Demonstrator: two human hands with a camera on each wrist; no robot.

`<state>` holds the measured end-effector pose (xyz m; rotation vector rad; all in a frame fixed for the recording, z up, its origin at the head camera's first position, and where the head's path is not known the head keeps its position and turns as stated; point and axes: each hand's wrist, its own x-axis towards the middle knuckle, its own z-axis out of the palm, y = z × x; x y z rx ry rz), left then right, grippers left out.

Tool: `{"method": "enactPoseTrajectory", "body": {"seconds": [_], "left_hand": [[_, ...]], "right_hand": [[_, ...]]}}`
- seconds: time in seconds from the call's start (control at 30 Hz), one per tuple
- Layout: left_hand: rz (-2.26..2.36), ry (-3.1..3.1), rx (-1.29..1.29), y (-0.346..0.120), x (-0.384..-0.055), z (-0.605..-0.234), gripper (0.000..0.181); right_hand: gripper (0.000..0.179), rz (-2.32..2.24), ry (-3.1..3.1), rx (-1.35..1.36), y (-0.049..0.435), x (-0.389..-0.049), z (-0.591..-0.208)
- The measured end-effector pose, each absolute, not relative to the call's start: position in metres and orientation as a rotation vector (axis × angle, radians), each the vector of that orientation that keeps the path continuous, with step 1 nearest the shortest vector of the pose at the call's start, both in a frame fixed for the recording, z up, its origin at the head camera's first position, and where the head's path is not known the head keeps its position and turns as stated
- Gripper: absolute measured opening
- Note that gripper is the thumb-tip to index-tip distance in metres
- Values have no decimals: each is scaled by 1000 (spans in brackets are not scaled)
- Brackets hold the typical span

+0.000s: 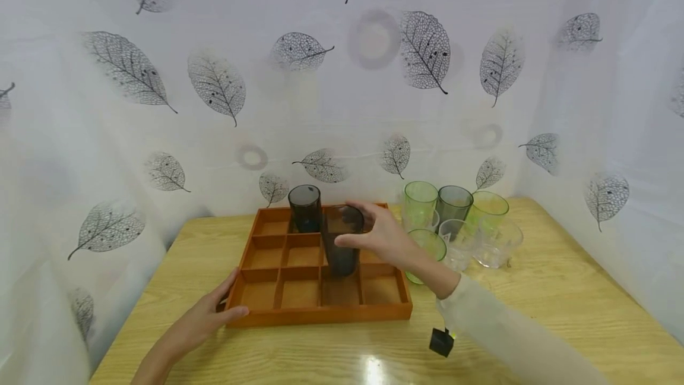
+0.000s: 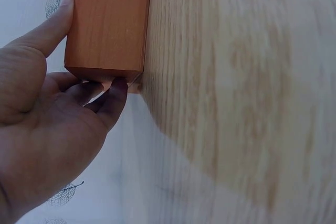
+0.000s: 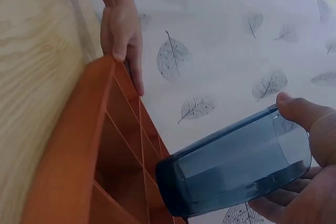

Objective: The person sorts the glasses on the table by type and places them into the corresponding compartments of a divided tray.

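My right hand [image 1: 382,236] holds a dark grey glass tumbler [image 1: 338,254] near its rim, thumb on one side and fingers on the other. In the right wrist view the tumbler [image 3: 231,161] has its thick base over the compartments of an orange-brown wooden tray [image 1: 320,315]. My left hand [image 1: 200,314] grips the tray's front left corner, its thumb on the rim; the left wrist view has the fingertips [image 2: 119,87] curled at the corner's lower edge. A second dark tumbler [image 1: 306,210] stands in the tray's back row, second compartment from the left.
Right of the tray stand green glasses [image 1: 421,196], another dark glass [image 1: 454,196] and clear glass cups [image 1: 498,248], close together. A leaf-patterned white curtain [image 1: 342,111] hangs behind the wooden table [image 1: 556,290]. A small black box [image 1: 441,342] hangs at my right sleeve.
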<state>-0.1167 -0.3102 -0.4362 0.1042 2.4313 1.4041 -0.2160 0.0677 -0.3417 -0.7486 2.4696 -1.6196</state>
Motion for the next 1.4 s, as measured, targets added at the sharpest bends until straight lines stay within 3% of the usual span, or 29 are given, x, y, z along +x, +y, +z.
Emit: {"method": "enactPoseTrajectory", "body": {"seconds": [0.67, 1.0, 1.4], "left_hand": [[1393, 2448, 105, -310, -117, -436, 89], [1402, 2441, 102, -311, -116, -437, 90], [1406, 2428, 100, -310, -116, -434, 89]], "right_hand": [[89, -1789, 2581, -567, 31, -289, -347], [87, -1810, 2710, -431, 17, -310, -367], [92, -1832, 2621, -354, 11, -311, -395]]}}
